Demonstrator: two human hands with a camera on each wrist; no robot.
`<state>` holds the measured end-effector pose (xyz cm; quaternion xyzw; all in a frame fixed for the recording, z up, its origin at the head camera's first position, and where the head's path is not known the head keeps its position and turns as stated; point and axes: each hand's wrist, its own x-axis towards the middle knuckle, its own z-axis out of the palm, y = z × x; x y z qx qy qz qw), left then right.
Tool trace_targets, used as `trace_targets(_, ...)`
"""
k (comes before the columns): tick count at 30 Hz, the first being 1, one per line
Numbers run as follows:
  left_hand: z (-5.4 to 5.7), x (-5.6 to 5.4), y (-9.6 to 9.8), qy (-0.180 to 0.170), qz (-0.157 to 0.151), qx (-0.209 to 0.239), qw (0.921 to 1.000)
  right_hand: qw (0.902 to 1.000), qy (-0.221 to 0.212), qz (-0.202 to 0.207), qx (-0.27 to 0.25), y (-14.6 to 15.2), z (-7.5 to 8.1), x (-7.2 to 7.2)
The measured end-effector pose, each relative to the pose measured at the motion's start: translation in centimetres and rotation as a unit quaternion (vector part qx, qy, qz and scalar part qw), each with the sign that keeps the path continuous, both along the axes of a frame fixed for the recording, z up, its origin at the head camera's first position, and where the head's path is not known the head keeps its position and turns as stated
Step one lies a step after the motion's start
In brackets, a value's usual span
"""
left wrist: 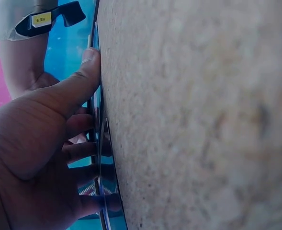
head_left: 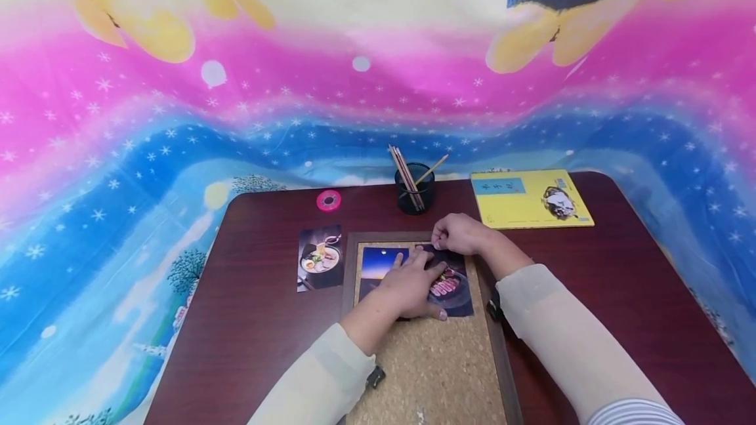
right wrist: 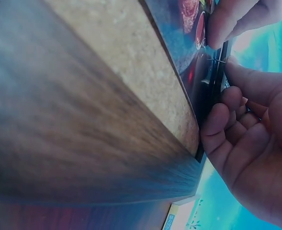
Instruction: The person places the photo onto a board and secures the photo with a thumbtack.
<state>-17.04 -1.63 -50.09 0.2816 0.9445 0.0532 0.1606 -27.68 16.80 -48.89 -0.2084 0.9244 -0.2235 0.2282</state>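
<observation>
My left fingers point(head_left: 420, 260) spread, hiding part of photos point(head_left: 462, 302); right fingers point(right wrist: 215, 120) pinch thin pin point(right wrist: 216, 60); corkboard's point(head_left: 437, 369) near edge cut off.

Photos are numbering three: one dusk-sky photo point(head_left: 378, 264), one meat-dish photo point(head_left: 451, 286) and one noodle-bowl photo point(head_left: 320, 260). Hands are totalling two: one left hand point(head_left: 407, 284), one right hand point(head_left: 461, 233). Black wrist straps are likewise totalling two: one left strap point(head_left: 375, 377), one right strap point(head_left: 495, 307). Showing singly are one cork board point(head_left: 437, 372), one table point(head_left: 254, 320), one mesh cup point(head_left: 426, 197), one pink tape roll point(head_left: 321, 202), one yellow book point(head_left: 520, 208), one patterned cloth point(head_left: 366, 103) and one thin pin point(right wrist: 216, 60). Pencils point(head_left: 433, 170) are exceeding two; they are overlapping, so the exact figure is escaping count.
</observation>
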Motion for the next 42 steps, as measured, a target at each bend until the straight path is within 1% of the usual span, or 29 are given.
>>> trace_targets(5, 0.0, -0.1, -0.1, 0.005, -0.001, -0.001, 1.0, 1.0, -0.007, -0.005, 0.0, 0.0, 0.2, 0.1)
trace_targets(13, -0.1, -0.1, -0.2, 0.004, 0.003, 0.0, 1.0, 1.0, -0.005, -0.006, -0.001, -0.2, 0.4, 0.2)
trace_targets(18, 0.1, -0.1, -0.1, 0.002, 0.004, 0.001, 1.0, 1.0, -0.003, -0.008, -0.001, -0.2, 0.4, 0.1)
trace_targets(32, 0.4, 0.0, -0.1, -0.003, 0.007, 0.002, 1.0, 0.9987, 0.042, 0.007, 0.03, -0.9, 0.0, 0.2)
trace_targets(36, 0.2, 0.0, -0.1, -0.004, 0.006, 0.006, 1.0, 0.9985, 0.048, 0.004, 0.024, -0.8, -0.2, 0.3)
trace_targets(42, 0.0, 0.1, -0.1, -0.002, 0.001, 0.001, 1.0, 0.9977, 0.067, 0.001, -0.001, -0.1, -1.0, 0.8)
